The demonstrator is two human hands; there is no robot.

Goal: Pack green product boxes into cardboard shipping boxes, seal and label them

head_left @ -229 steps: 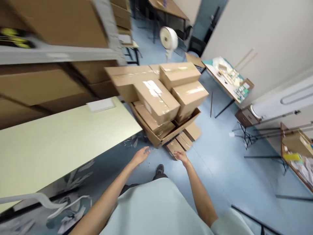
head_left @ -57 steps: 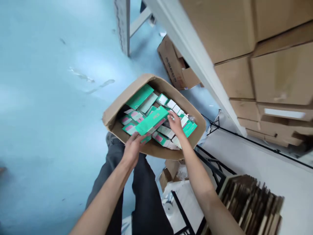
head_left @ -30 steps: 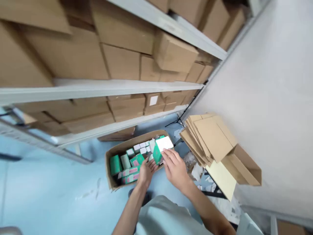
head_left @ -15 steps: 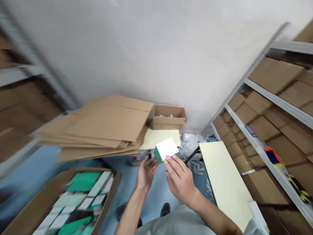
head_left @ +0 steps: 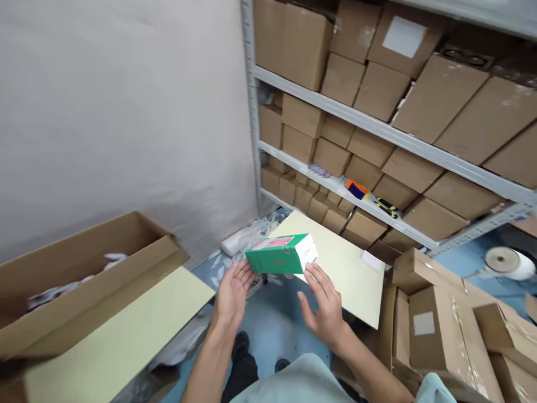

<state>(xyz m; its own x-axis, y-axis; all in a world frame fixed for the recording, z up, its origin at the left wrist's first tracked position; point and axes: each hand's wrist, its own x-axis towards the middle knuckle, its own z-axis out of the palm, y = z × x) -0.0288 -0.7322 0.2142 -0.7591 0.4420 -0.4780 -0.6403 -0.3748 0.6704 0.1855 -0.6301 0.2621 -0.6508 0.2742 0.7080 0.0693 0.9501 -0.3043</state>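
In the head view, the green box (head_left: 273, 260) is located in front of the person's torso, raised above the blue floor (head_left: 268, 319) and supported between both hands. The left hand (head_left: 232, 294) is turned palm up, with its fingers at the lower part of the box's left end. The right hand (head_left: 325, 310) is positioned at the opposite end, with its fingertips against the lower edge of the white end face and its thumb apart from the box. The grip is two-handed and by the fingers; neither hand is clenched. The box lies on its long side, slightly tilted, with a pink panel on the upper face and the white end directed to the right. Behind the box and to its right extends a pale tabletop (head_left: 348, 268), bearing a small white block (head_left: 372, 261) near its far right corner. To the left, a second pale table (head_left: 126, 341) carries an open carton (head_left: 96, 305) containing crumpled white material. A grey shelving rack (head_left: 352, 116) holds rows of closed cardboard boxes (head_left: 306, 45); an orange and dark blue item (head_left: 356, 189) and a yellow and black item (head_left: 386, 207) lie along the middle shelf edge. Taped cartons (head_left: 444, 336) are stacked at the lower right, near a white roll (head_left: 522, 266).
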